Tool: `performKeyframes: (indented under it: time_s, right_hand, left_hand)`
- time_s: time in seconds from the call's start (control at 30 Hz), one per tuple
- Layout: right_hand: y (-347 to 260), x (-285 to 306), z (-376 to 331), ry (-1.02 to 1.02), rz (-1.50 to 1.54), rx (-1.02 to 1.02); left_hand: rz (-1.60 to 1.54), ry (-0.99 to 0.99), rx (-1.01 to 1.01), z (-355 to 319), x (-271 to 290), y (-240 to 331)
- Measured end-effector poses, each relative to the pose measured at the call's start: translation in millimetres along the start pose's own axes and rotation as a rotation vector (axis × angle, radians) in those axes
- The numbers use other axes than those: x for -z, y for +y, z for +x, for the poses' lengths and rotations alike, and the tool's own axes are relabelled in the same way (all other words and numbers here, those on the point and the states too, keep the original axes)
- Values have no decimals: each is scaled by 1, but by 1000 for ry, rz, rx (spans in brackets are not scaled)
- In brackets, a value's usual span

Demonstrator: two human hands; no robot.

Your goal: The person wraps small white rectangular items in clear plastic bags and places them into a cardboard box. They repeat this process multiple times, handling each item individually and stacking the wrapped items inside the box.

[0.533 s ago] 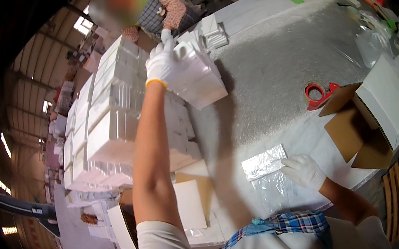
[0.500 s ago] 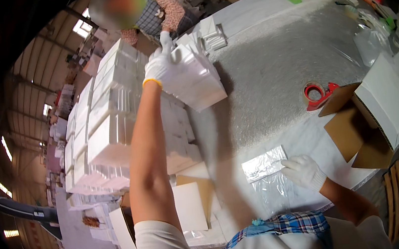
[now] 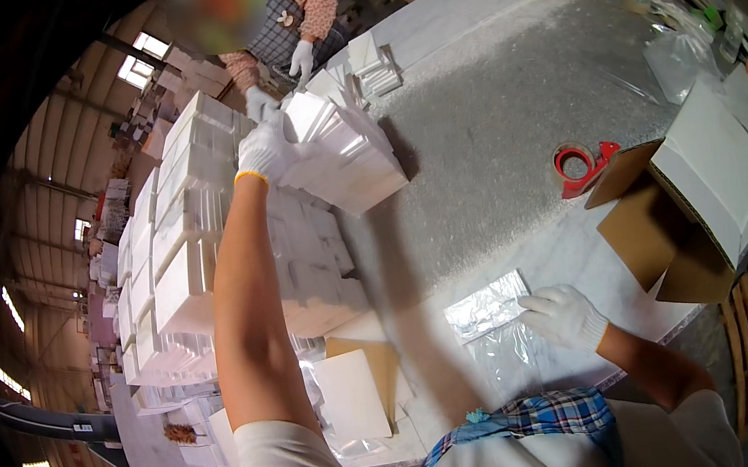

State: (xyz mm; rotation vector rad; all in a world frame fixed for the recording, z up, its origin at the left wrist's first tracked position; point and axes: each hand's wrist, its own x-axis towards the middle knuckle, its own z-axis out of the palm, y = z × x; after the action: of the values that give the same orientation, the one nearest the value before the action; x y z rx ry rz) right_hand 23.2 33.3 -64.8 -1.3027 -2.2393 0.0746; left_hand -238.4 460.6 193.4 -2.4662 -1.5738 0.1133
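Observation:
My left hand (image 3: 267,153), in a white glove with a yellow cuff, reaches far forward to a block of stacked white tiles (image 3: 349,164). Its fingers are closed at the left edge of a tilted white tile (image 3: 309,116) on top; part of the grip is hidden. Near me on the table lies a shiny flat packet (image 3: 488,306) in clear plastic film (image 3: 506,355). My gloved right hand (image 3: 567,316) has its fingertips pressed together at the packet's right edge.
Tall stacks of white tiles (image 3: 184,280) rise at left. A red tape dispenser (image 3: 583,169) and an open cardboard box (image 3: 663,231) are on the right. Across the table a person's gloved hands (image 3: 261,104) are close to my left hand. Cardboard sheets (image 3: 351,390) lie near me.
My left hand has shifted left along the tile block, and a top tile now shows tilted. The other person's second gloved hand has come into sight beside it. My right hand stays at the packet.

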Motion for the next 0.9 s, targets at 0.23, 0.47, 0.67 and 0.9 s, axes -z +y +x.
performKeyframes:
  time_s: [0.23,0.47,0.67,0.9]
  right_hand:
    - [6,-21,-17,-70,10,1]
    - [6,-13,-13,49,32,20]
    - [0,-18,-16,112,3,18]
    - [-22,4,-40,42,145,-187]
  left_hand:
    - [46,166,-20,-48,12,38]
    - [-89,7,-359,-150,-33,139]
    - [-87,-286,-471,-242,-96,204]
    - [-114,-303,-487,-270,-129,218]
